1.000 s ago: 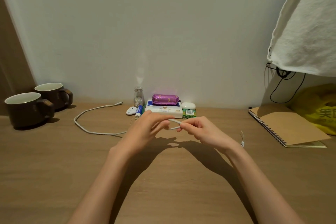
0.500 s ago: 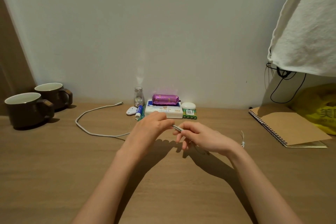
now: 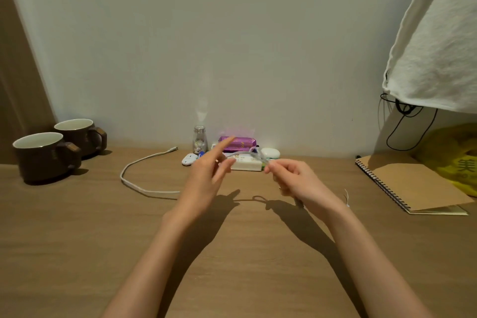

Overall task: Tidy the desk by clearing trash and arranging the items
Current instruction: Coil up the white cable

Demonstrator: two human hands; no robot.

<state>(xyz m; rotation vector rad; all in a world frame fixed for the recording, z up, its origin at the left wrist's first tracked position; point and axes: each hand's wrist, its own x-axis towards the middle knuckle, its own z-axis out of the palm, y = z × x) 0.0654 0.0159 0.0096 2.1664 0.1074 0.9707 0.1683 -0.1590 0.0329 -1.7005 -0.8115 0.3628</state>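
A white cable [image 3: 134,183] lies in a curve on the wooden desk [image 3: 77,240], its plug end near the wall. Its other end runs up under my left hand [image 3: 206,175]. A blurred loop of the cable spans the gap to my right hand [image 3: 294,178], which pinches it between thumb and fingers. On my left hand the index finger points up and the other fingers curl by the cable. Both hands hover above the desk, in front of a small pile of items at the wall.
Two brown mugs [image 3: 44,155] stand at the far left. At the wall are a glass bottle [image 3: 200,139], a purple packet [image 3: 240,142] on a white box [image 3: 245,164], and a white case [image 3: 271,153]. A spiral notebook [image 3: 413,183], a yellow bag [image 3: 454,157] and a hanging white cloth [image 3: 438,46] are on the right.
My hands have pulled apart, drawing a loop of cable between them. My left index finger has lifted and spread. The cable's curve on the desk has shifted slightly.
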